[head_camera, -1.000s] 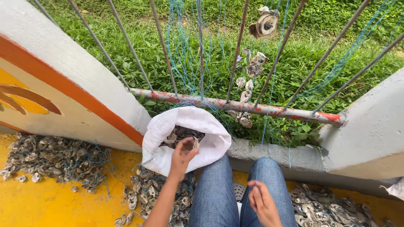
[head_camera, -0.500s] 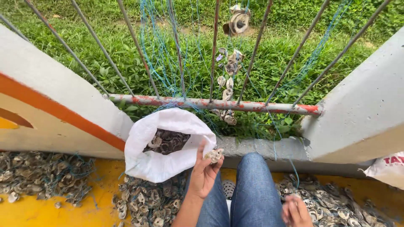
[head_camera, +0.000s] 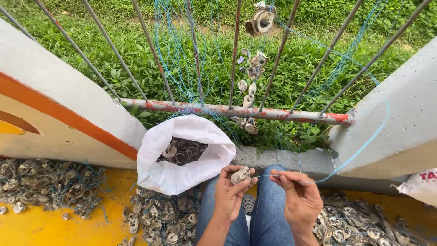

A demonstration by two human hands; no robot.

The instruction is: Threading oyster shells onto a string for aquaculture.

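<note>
I see a pale shell [head_camera: 240,174] pinched in my left hand [head_camera: 232,193], above my knees. My right hand [head_camera: 298,198] pinches a thin blue string [head_camera: 339,166] beside it. A white sack [head_camera: 184,157] of shells stands just left, below the rusty rail [head_camera: 236,110].

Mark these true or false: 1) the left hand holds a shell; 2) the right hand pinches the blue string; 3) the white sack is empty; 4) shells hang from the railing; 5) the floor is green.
1) True: the left hand holds a shell.
2) True: the right hand pinches the blue string beside the shell.
3) False: the white sack holds shells.
4) True: strung shells hang at the railing.
5) False: the floor is yellow.
</note>
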